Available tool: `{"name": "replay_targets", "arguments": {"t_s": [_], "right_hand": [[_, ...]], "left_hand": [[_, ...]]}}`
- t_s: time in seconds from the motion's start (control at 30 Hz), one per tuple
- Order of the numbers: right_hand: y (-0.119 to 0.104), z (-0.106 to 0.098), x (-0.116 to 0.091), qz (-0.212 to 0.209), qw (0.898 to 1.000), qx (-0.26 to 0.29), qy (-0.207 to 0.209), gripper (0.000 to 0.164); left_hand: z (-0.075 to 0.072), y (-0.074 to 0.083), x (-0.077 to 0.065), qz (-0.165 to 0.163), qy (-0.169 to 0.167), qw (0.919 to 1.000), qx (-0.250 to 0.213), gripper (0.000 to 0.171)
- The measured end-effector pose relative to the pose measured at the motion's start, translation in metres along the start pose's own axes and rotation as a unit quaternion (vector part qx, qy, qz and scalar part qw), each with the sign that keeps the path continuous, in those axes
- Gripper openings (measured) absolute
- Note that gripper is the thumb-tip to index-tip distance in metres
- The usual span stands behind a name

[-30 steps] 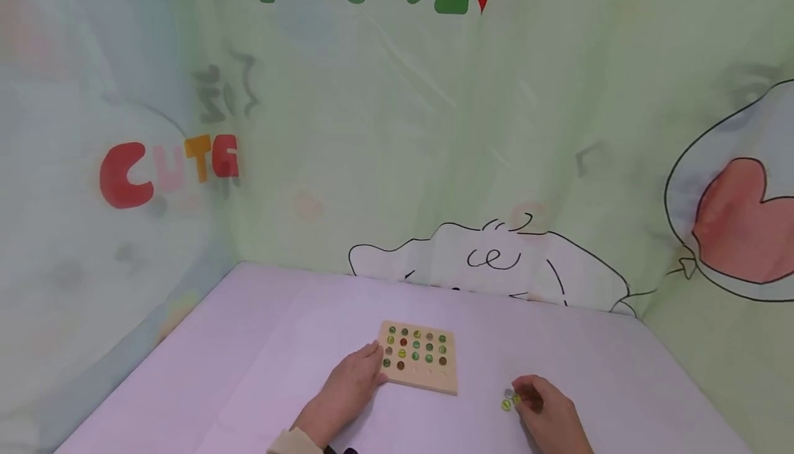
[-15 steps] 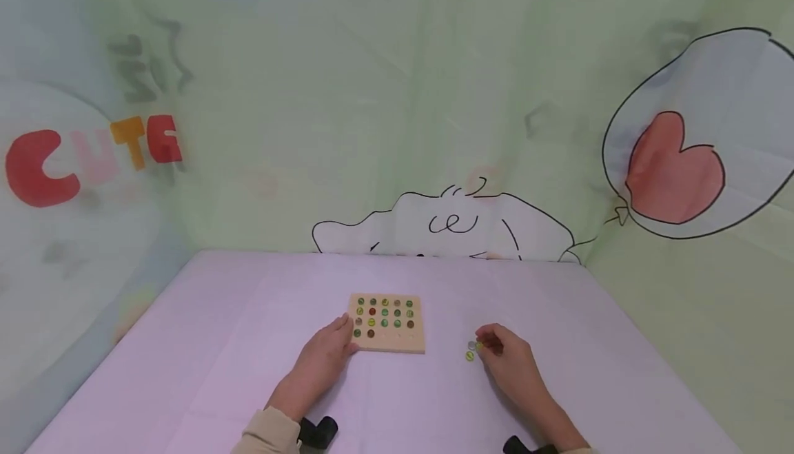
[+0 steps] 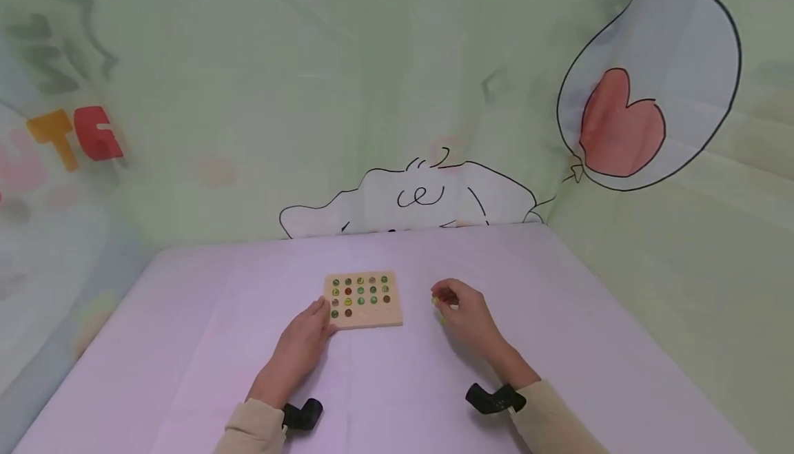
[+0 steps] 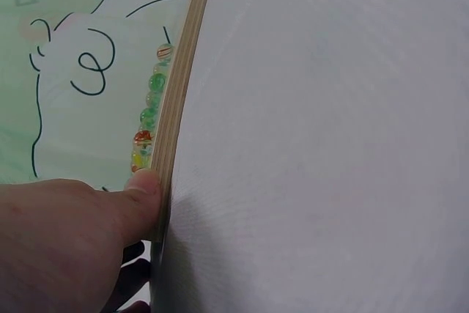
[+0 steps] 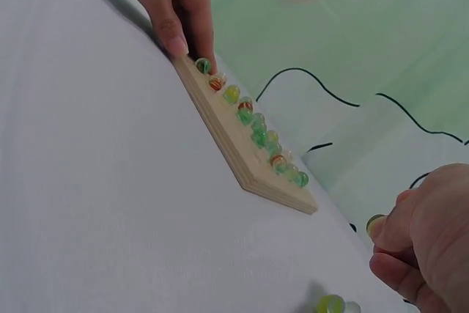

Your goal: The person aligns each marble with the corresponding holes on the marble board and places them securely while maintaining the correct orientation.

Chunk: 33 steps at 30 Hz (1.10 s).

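Note:
A light wooden board (image 3: pixel 381 320) lies on the table, several glass marbles in its hollows; a few front-row hollows at right are bare. My left hand (image 3: pixel 302 338) holds the board's near left corner, its thumb (image 4: pixel 143 192) against the front edge. To the right of the board, my right hand (image 3: pixel 470 316) pinches a yellow-green marble (image 5: pixel 375 226) between thumb and fingertips, raised over the table. Below that hand lie a loose yellow-green marble (image 5: pixel 330 304) and a clear one (image 5: pixel 352 307), partly cut off by the frame's edge in the right wrist view.
A pale cloth covers the table (image 3: pixel 217 302). Behind it hangs a printed green curtain (image 3: pixel 248 116) with a dog drawing and a heart balloon. Black camera mounts (image 3: pixel 495 399) sit on both wrists.
My right hand has lifted from the loose marbles with one pinched and come closer to the board. My left hand stays at the board's corner. The head view has shifted down and right.

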State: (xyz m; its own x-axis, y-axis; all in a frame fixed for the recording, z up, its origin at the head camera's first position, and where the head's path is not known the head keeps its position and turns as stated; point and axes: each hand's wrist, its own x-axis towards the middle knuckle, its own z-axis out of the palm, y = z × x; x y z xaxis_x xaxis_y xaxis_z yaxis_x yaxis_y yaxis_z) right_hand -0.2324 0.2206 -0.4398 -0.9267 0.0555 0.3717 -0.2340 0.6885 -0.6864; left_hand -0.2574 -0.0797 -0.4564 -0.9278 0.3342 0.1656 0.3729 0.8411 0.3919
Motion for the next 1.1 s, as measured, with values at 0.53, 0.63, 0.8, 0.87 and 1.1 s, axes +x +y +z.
{"name": "replay_targets", "arguments": {"t_s": [0.53,0.63,0.8,0.87,1.1], "right_hand": [[-0.022,0.032,-0.02,0.024,1.0,0.01,-0.013,0.025],[-0.021,0.034,-0.021,0.017,1.0,0.016,-0.012,0.026],[-0.023,0.039,-0.021,0.016,0.999,0.033,-0.02,0.026],[-0.024,0.043,-0.019,0.018,0.999,0.042,-0.025,0.026],[-0.027,0.055,-0.013,0.009,0.998,0.055,-0.042,0.025]], "left_hand": [[0.016,0.006,-0.015,0.017,-0.018,0.9997,-0.002,0.055],[0.017,0.01,-0.012,0.015,-0.028,0.9995,-0.001,0.056],[0.016,0.013,-0.012,0.015,-0.031,0.9994,-0.001,0.057],[0.015,0.013,-0.012,0.021,-0.027,0.9994,0.002,0.057],[0.017,0.012,-0.01,0.034,-0.018,0.9992,0.012,0.055]]}}
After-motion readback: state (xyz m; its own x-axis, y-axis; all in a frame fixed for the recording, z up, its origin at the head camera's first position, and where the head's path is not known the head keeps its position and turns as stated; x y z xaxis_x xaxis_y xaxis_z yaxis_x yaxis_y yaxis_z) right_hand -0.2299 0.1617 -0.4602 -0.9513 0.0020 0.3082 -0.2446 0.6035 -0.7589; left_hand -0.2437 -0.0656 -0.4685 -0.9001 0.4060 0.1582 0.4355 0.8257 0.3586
